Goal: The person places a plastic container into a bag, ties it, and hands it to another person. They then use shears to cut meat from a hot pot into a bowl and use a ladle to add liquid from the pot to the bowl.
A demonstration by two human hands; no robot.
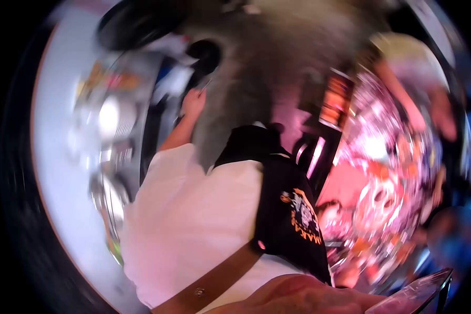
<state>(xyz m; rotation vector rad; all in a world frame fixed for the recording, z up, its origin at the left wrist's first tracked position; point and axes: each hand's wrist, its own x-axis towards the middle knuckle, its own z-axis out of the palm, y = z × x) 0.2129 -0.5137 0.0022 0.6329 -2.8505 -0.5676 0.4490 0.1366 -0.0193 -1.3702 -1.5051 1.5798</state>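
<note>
My left hand (193,102) is stretched out beyond the white sleeve, over a dark floor beside the counter on the left. Its fingers look closed around a thin, pale rod-like thing (207,85), too blurred to name. A round black thing (204,56) lies just beyond that hand. My right hand does not show. A patch of skin along the bottom edge meets a clear, dark-rimmed pane (413,295). A black apron (277,209) with orange and white print covers my white shirt (193,209).
A pale counter (63,120) on the left carries a white round thing (110,118) and a metal pan (112,196). Pink-lit packed goods (382,204) fill a display on the right, with a food-picture sign (336,99). A person's arm (400,94) reaches over it.
</note>
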